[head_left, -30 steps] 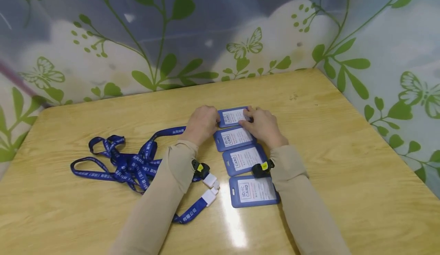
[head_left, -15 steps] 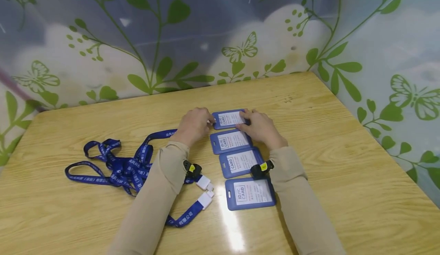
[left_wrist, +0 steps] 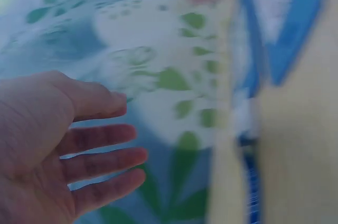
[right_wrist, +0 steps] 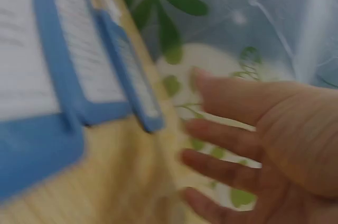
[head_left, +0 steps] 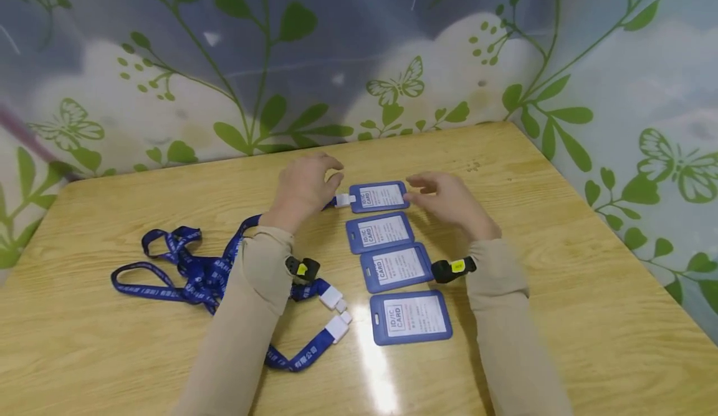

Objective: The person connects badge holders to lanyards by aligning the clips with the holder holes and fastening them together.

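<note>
Farthest back in a column of blue ID card holders lies one badge holder (head_left: 380, 196) with a white lanyard clip (head_left: 344, 200) at its left end. My left hand (head_left: 303, 188) hovers just left of it, fingers relaxed and holding nothing. To its right, my right hand (head_left: 451, 201) is lifted with loose fingers; the thumb looks close to the holder's right edge, and contact is unclear. Both wrist views show the left hand (left_wrist: 68, 145) and the right hand (right_wrist: 264, 145) with spread fingers and nothing in them. The left hand and forearm hide part of the attached lanyard.
Nearer me lie a second holder (head_left: 381, 232), a third holder (head_left: 397, 267) touching it, and a fourth holder (head_left: 411, 317). Tangled blue lanyards (head_left: 196, 272) cover the table's left; two white clips (head_left: 337, 327) point toward the holders. A patterned wall (head_left: 314, 60) stands behind the table.
Both hands have let go of the farthest holder and drawn apart, left hand to the left, right hand to the right. The white clip at the holder's left end has come into sight.
</note>
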Demonstrator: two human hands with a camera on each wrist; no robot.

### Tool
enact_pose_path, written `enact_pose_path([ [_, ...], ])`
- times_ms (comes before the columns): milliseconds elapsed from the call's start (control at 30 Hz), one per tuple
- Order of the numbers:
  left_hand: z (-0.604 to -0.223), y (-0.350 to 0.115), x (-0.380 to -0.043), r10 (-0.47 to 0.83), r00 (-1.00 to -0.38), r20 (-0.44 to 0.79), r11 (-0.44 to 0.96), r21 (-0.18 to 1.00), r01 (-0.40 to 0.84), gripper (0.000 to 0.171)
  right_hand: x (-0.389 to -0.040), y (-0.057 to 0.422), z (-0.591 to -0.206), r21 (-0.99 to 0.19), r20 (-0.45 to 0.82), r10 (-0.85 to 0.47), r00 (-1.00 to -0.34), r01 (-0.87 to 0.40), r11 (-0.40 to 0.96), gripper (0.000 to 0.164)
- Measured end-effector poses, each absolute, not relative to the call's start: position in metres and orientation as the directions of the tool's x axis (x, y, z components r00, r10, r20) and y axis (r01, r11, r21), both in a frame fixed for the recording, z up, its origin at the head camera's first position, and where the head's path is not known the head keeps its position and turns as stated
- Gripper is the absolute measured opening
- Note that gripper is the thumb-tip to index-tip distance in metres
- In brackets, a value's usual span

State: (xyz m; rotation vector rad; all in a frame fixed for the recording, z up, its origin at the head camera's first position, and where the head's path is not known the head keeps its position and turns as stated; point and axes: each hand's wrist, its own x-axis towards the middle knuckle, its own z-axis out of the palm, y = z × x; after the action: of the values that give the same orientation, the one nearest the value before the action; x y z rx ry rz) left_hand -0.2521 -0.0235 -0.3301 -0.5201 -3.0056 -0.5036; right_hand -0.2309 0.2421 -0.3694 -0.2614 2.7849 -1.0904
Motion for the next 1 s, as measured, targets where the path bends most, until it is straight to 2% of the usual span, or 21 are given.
enact_pose_path([
  [133, -0.307, -0.042, -0.242, 0.342, -0.93, 0.136, 0.872, 0.323, 0.368, 0.029, -0.227, 0.245, -0.363, -0.669, -0.173, -0.287, -0.942, -0.102, 0.736, 0.054],
  [267, -0.294, -0.064, -0.231, 0.424, -0.9, 0.1, 0.852, 0.293, 0.433, 0.023, -0.225, 0.239, -0.362, -0.648, -0.246, -0.34, -0.908, -0.107, 0.754, 0.058],
  [467, -0.294, -0.088, -0.219, 0.516, -0.852, -0.087, 0.837, 0.261, 0.48, 0.012, -0.225, 0.231, -0.365, -0.607, -0.276, -0.371, -0.887, -0.138, 0.782, 0.066],
  [700, -0.304, -0.099, -0.218, 0.509, -0.836, -0.205, 0.854, 0.243, 0.46, 0.01, -0.225, 0.229, -0.367, -0.605, -0.274, -0.371, -0.887, -0.141, 0.783, 0.063],
  [867, -0.317, -0.103, -0.211, 0.516, -0.768, -0.38, 0.855, 0.278, 0.437, 0.021, -0.226, 0.232, -0.368, -0.601, -0.263, -0.37, -0.891, -0.149, 0.785, 0.063],
  [1000, -0.329, -0.107, -0.205, 0.471, -0.751, -0.462, 0.882, 0.269, 0.388, 0.029, -0.226, 0.234, -0.368, -0.603, -0.257, -0.361, -0.896, -0.143, 0.785, 0.062],
])
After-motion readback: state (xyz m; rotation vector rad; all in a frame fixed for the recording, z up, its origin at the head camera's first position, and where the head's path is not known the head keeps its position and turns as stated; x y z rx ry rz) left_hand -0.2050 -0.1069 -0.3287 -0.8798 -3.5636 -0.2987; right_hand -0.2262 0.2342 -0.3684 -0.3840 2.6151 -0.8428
